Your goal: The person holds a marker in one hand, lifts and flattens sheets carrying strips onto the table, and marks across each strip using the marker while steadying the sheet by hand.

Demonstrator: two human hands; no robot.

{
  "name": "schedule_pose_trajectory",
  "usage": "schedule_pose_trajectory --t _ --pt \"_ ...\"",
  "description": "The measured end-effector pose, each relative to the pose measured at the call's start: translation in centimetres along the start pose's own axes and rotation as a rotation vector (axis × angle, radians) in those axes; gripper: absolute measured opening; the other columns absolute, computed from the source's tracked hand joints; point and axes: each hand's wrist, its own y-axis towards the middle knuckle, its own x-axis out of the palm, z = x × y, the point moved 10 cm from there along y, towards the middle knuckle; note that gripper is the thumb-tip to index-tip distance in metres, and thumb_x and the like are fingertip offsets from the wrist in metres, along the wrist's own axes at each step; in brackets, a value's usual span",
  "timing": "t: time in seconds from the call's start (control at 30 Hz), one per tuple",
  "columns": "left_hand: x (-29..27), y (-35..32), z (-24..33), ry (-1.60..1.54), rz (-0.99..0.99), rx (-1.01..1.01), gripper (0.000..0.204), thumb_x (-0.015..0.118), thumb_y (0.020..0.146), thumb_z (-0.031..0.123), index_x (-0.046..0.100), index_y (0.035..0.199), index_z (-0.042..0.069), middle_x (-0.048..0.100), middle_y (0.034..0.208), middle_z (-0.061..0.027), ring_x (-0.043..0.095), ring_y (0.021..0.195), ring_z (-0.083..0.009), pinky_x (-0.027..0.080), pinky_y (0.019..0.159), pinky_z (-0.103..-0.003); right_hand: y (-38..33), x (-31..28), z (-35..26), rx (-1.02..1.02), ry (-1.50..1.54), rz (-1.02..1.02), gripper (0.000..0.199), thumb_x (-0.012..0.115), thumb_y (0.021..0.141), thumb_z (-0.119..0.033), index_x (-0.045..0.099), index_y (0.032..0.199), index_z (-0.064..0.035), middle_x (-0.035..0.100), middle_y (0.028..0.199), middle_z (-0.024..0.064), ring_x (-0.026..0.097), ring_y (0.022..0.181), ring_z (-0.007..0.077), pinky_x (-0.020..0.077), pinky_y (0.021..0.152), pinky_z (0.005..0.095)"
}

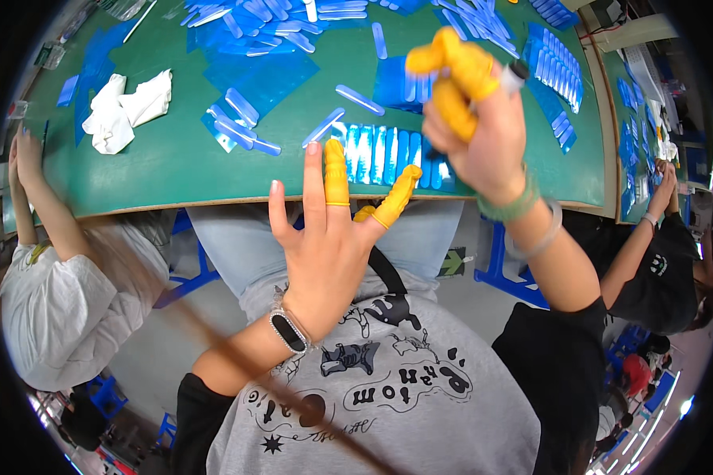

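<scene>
My left hand [325,245] lies at the table's front edge, fingers spread. Yellow finger cots cover some of its fingers. Its bare fingertip is at the end of a loose blue-filmed strip [323,127]. Beside its cot-covered fingers lies a row of shiny blue-filmed strips [384,154], side by side. My right hand [487,131] is raised over the table to the right of this row, blurred by motion, with yellow cots on its fingers. It is closed on a marker pen [515,75], whose dark end sticks out by the thumb side; the rest is hidden.
Loose strips and blue film sheets [265,79] cover the far middle of the green table [190,170]. A stack of blue pieces [396,83] stands behind the row. More strip rows [553,67] lie right; white gloves [127,111] lie left. People sit on both sides.
</scene>
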Motion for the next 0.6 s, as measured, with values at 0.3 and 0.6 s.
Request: schedule_pose_trajectory --t 0.3,0.6 --pt "-0.1 0.0 -0.2 -0.022 -0.007 -0.007 0.059 0.054 0.092 0.018 0.044 0.142 0.05 0.054 0.135 -0.0229 0.043 0.137 -0.0311 0.018 0.109 -0.06 1.0 -1.5 -1.1 -0.103 -0.008 0.087 0.036 0.054 0.101 -0.031 0.068 0.094 0.0015 0.031 0.05 -0.0063 0.026 0.039 0.0037 0.0179 0.039 0.0245" --pt "-0.6 0.3 0.0 -0.033 -0.005 0.003 0.068 0.053 0.089 0.011 0.043 0.143 0.051 0.054 0.135 -0.0235 0.041 0.138 -0.0321 0.017 0.109 -0.061 1.2 -1.7 -2.7 -0.218 -0.097 0.078 0.034 0.053 0.102 -0.027 0.068 0.101 0.0037 0.035 0.053 -0.0065 0.026 0.041 0.0023 0.0181 0.04 0.0237"
